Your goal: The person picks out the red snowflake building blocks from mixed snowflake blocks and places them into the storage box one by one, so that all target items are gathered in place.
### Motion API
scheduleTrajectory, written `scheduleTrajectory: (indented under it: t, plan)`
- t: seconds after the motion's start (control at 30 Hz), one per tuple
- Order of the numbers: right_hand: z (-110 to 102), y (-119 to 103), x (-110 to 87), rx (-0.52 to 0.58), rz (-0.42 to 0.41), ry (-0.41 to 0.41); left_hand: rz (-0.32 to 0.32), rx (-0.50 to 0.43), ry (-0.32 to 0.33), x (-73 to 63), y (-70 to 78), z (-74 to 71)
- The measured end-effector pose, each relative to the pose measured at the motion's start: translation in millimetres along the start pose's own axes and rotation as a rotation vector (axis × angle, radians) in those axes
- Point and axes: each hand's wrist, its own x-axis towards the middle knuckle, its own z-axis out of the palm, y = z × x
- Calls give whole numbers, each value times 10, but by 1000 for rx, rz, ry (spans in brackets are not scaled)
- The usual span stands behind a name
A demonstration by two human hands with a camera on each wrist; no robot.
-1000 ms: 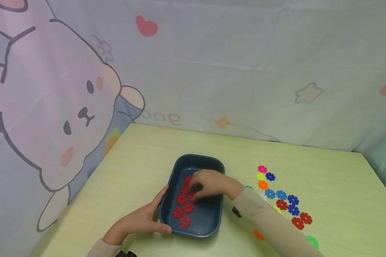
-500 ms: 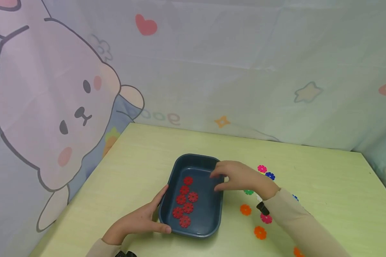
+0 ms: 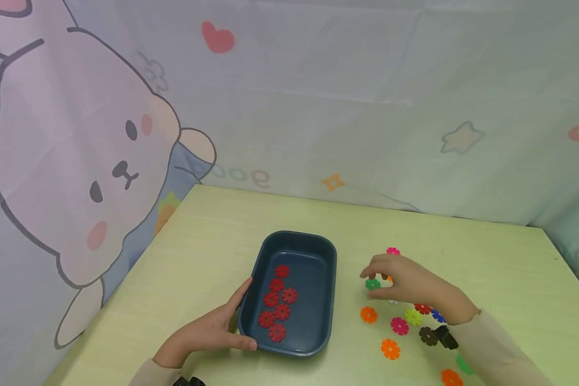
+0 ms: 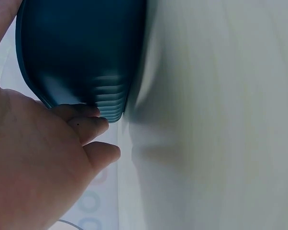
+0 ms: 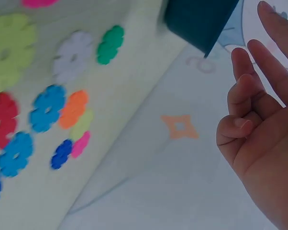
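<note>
A dark blue rectangular tray sits on the table with several red notched plastic discs lying along its left side. My left hand rests against the tray's near left corner, thumb at the front rim and index finger along the left side. In the left wrist view, more fingers touch the ribbed outer wall below the rim. To the right of the tray, my right hand hovers with thumb and fingers apart and nothing between them. A green notched disc shows between its thumb and fingertips in the head view.
Loose notched discs lie around and under the right hand, including an orange disc, a pink disc, a yellow disc and a dark brown disc. A printed curtain hangs behind the table's back edge.
My right hand has left the tray and moved right over the loose discs, leaving a red disc lying in the tray. My left hand and the tray have stayed in place.
</note>
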Motion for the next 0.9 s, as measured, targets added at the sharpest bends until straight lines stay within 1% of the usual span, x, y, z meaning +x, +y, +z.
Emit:
scheduleTrajectory:
  t: [0.1,0.17,0.23,0.37,0.47,0.57,0.77,0.83,0.9]
  plan:
    - [-2,49,-153,-4,52,8,2,-7,-3,-1,1,-2]
    - [-7,82,-256,9,92,17,1,-2,-2,-2,3,-2]
    - [-14,120,-357,28,115,28,0,1,-1,-1,4,-2]
    - [0,215,-551,99,116,59,-3,11,-2,2,5,-3]
    - [31,286,-700,135,107,97,-3,15,-4,3,2,-3]
    - [56,347,-835,156,131,120,-3,23,-5,3,-4,-4]
    - [94,419,-1024,190,251,114,-13,38,3,-1,-8,-7]
    - [111,439,-1087,206,294,102,-7,33,0,3,-10,-7]
    - [129,468,-1150,220,315,96,5,29,-4,6,-14,-8]
